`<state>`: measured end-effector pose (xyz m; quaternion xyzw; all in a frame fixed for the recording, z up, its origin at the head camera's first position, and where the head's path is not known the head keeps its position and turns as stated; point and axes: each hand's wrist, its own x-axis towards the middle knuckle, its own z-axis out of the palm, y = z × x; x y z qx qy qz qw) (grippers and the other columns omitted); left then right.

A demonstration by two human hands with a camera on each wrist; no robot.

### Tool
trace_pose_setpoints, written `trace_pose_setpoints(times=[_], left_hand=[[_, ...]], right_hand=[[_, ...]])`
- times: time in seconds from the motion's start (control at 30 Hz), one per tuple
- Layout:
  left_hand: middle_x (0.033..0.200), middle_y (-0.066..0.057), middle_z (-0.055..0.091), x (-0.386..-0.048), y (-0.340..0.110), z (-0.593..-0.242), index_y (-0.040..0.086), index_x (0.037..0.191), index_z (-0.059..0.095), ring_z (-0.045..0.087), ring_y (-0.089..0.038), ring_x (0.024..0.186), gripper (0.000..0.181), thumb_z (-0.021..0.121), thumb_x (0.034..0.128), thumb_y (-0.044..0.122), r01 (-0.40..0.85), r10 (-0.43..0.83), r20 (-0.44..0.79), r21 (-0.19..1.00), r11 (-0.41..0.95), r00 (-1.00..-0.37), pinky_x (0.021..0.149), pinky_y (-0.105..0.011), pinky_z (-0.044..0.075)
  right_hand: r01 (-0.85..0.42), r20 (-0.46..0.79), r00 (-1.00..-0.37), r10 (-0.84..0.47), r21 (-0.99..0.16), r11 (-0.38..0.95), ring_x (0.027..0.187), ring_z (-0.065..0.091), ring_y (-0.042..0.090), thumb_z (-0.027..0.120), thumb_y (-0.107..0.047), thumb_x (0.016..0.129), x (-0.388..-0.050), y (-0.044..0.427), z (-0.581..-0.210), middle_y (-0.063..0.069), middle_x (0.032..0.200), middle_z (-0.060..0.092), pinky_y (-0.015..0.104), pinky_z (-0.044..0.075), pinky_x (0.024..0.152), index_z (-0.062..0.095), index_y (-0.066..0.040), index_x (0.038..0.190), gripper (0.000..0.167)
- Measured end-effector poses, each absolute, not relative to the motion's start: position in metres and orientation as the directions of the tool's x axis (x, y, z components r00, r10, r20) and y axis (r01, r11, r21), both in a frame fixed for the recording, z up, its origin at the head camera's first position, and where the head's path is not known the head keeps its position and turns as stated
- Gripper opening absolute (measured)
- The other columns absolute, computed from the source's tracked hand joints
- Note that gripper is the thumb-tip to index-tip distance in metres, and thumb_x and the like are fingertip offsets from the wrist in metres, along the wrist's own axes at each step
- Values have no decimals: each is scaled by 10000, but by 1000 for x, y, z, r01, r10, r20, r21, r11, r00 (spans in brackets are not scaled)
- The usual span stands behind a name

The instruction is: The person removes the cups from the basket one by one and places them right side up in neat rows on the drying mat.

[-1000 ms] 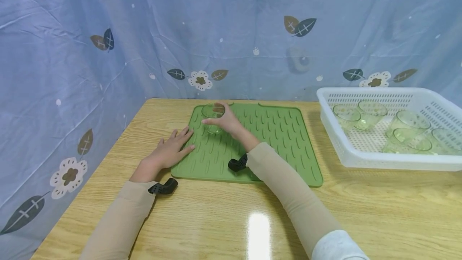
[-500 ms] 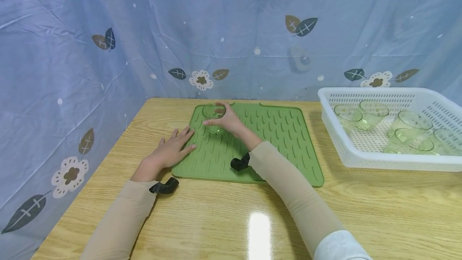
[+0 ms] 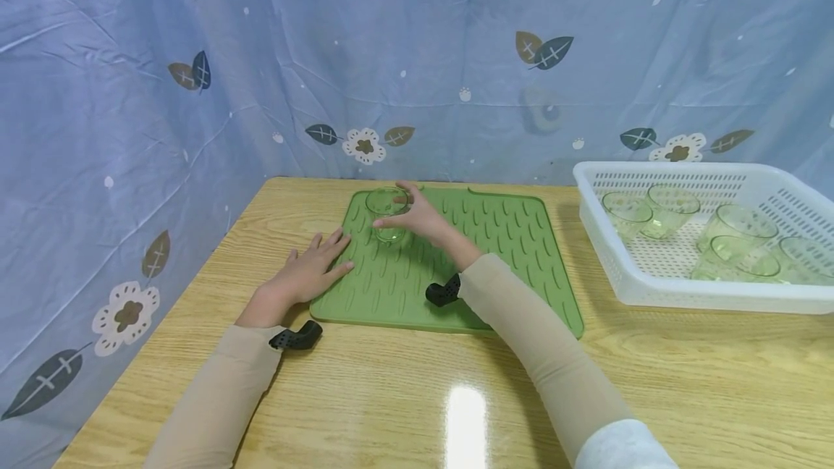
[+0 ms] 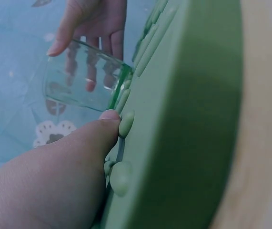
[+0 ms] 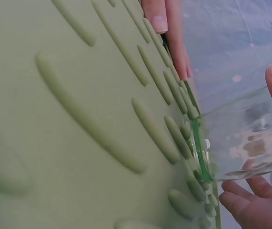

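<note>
A clear greenish drinking glass (image 3: 389, 228) stands upright on the far left part of the green ribbed mat (image 3: 482, 266). My right hand (image 3: 420, 217) is spread around the glass's right side, thumb in front and fingers behind. In the right wrist view, a gap shows between the lower fingers (image 5: 250, 202) and the wall of the glass (image 5: 240, 138). My left hand (image 3: 306, 273) lies with fingers spread over the mat's left edge, holding nothing. From the left wrist, its thumb (image 4: 90, 138) shows close to the glass base (image 4: 120, 86).
A white perforated plastic basket (image 3: 625, 294) stands on the right of the wooden table (image 3: 365, 396), with several similar glasses (image 3: 736, 226) inside. Behind and to the left hangs a blue patterned cloth (image 3: 456, 42).
My right hand has eased slightly rightward from the glass, and its thumb has loosened from the wall. The glass stays standing on the mat. My left hand remains in place.
</note>
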<state>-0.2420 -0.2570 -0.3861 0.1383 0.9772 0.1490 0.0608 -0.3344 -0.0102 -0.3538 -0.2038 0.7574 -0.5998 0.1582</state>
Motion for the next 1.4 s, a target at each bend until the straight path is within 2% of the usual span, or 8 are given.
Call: trace_pose_setpoints(times=[0.23, 0.4, 0.6, 0.77, 0.97, 1.1, 1.3, 1.4], left_hand=[[1715, -110, 67, -243, -258, -387, 125, 1657, 188, 8, -457, 1537, 704, 394, 1099, 500, 253, 290, -78, 312, 916, -954, 1104, -800, 12], [1715, -112, 67, -243, -259, -386, 126, 1658, 188, 8, -460, 1536, 709, 389, 1098, 511, 253, 289, -76, 311, 916, -954, 1102, -802, 9], [1713, -120, 78, -242, -260, -387, 119, 1656, 195, 12, -460, 1537, 706, 396, 1098, 502, 251, 288, -74, 316, 915, -955, 1100, -806, 16], [1713, -120, 82, -242, -258, -387, 109, 1653, 200, 18, -468, 1534, 705, 401, 1099, 495, 255, 291, -69, 316, 914, -954, 1094, -812, 19], [1713, -122, 81, -243, -258, -387, 108, 1653, 199, 17, -473, 1532, 707, 407, 1098, 492, 263, 297, -64, 317, 911, -953, 1093, -812, 17], [1712, -127, 81, -243, -258, -387, 104, 1653, 198, 15, -474, 1532, 708, 405, 1099, 493, 265, 300, -63, 320, 910, -952, 1093, -812, 19], [1711, -132, 84, -243, -259, -387, 100, 1652, 199, 13, -474, 1531, 709, 398, 1099, 498, 266, 300, -63, 318, 910, -952, 1093, -813, 21], [1710, -134, 84, -243, -258, -388, 98, 1651, 201, 16, -478, 1530, 708, 398, 1100, 496, 265, 299, -64, 317, 911, -952, 1091, -814, 20]], right_hand=[[-138, 11, -864, -503, -966, 216, 1391, 437, 377, 831, -177, 897, -329, -1, -344, 204, 1600, 336, 518, 428, 1097, 179, -174, 1651, 997], [-152, 15, -853, -521, -963, 222, 1457, 353, 379, 816, -147, 907, -328, 4, -339, 202, 1620, 306, 515, 399, 1128, 176, -163, 1649, 980], [-172, 17, -857, -515, -952, 254, 1495, 292, 361, 830, -188, 898, -326, 14, -338, 160, 1624, 319, 517, 358, 1159, 197, -166, 1646, 980], [-177, 31, -864, -503, -953, 244, 1491, 298, 387, 822, -219, 908, -327, 26, -341, 146, 1607, 346, 512, 362, 1158, 229, -165, 1638, 941], [-204, 63, -845, -531, -956, 211, 1479, 311, 423, 794, -177, 931, -322, 42, -338, 208, 1609, 327, 521, 372, 1150, 249, -125, 1631, 888], [-215, 67, -836, -544, -953, 214, 1476, 328, 412, 793, -174, 932, -315, 52, -332, 193, 1596, 353, 513, 375, 1149, 261, -133, 1625, 875], [-247, 97, -827, -554, -947, 204, 1468, 367, 349, 777, -147, 943, -305, 67, -321, 152, 1583, 387, 456, 296, 1203, 278, -139, 1616, 838], [-259, 113, -820, -561, -948, 188, 1471, 364, 345, 765, -132, 950, -301, 73, -318, 155, 1585, 391, 467, 283, 1209, 284, -126, 1616, 821]])
